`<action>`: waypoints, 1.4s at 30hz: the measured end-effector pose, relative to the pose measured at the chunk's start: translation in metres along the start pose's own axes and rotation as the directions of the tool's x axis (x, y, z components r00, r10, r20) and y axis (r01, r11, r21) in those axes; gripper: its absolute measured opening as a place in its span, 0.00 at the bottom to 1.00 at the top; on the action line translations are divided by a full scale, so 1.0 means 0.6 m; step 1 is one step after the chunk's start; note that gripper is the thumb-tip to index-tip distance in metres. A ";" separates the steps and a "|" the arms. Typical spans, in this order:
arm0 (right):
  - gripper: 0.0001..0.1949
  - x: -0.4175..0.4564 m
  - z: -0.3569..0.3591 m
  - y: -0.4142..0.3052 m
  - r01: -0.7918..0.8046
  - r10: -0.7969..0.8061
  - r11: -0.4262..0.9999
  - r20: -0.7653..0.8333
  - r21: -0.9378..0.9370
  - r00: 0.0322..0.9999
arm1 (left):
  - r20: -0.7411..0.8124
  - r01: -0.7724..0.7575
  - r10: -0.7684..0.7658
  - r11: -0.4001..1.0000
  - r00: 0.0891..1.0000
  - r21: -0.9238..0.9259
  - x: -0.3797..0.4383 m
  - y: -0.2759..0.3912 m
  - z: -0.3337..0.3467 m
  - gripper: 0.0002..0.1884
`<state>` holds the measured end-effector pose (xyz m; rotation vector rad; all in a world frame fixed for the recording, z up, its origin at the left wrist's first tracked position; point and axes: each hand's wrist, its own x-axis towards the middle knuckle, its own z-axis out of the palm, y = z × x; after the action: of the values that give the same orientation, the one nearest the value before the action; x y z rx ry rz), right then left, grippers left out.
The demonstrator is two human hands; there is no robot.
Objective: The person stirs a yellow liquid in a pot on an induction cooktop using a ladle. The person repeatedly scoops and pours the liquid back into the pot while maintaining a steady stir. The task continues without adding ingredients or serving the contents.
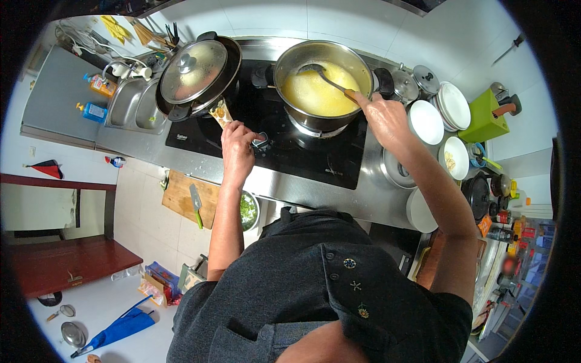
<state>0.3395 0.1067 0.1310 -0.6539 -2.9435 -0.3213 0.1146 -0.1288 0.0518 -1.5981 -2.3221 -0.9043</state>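
My right hand point(386, 119) grips the wooden-handled end of a metal ladle point(335, 85). Its bowl dips into foamy yellow liquid point(313, 90) inside a deep stainless-steel pot point(290, 105) on the cooktop. To the left, my left hand point(238, 147) closes around the end of a patterned pan handle point(221, 112), and its thumb reaches over a small shiny piece point(260, 139) on the black glass; whether it presses there is unclear. That handle leads to a dark pan point(233, 59), partly covered by a steamy glass lid point(195, 72).
Plates point(454, 106), bowls point(454, 159) and pot lids point(404, 86) crowd the counter's right side. A green knife block point(485, 115) stands behind them. At left is a double sink point(129, 102). Below the counter edge lie a cutting board point(179, 195), a knife point(195, 199) and chopped greens point(248, 211).
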 end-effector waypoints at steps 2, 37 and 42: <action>0.26 -0.002 -0.004 0.001 -0.044 0.045 0.999 0.041 -0.006 0.998 | 0.024 0.015 -0.015 1.000 1.000 0.001 0.000 -0.001 0.000 0.15; 0.26 -0.015 0.011 -0.035 0.049 -0.056 0.991 -0.050 -0.128 0.997 | -0.013 0.011 -0.011 1.000 1.000 -0.026 0.000 0.003 0.000 0.16; 0.26 -0.016 0.008 -0.022 -0.027 0.021 0.992 -0.049 -0.122 0.999 | -0.009 0.009 -0.009 0.999 1.000 -0.032 0.000 -0.002 0.002 0.15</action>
<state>0.3420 0.0923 0.1223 -0.6861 -2.8864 -0.5122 0.1141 -0.1285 0.0501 -1.5934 -2.3225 -0.9529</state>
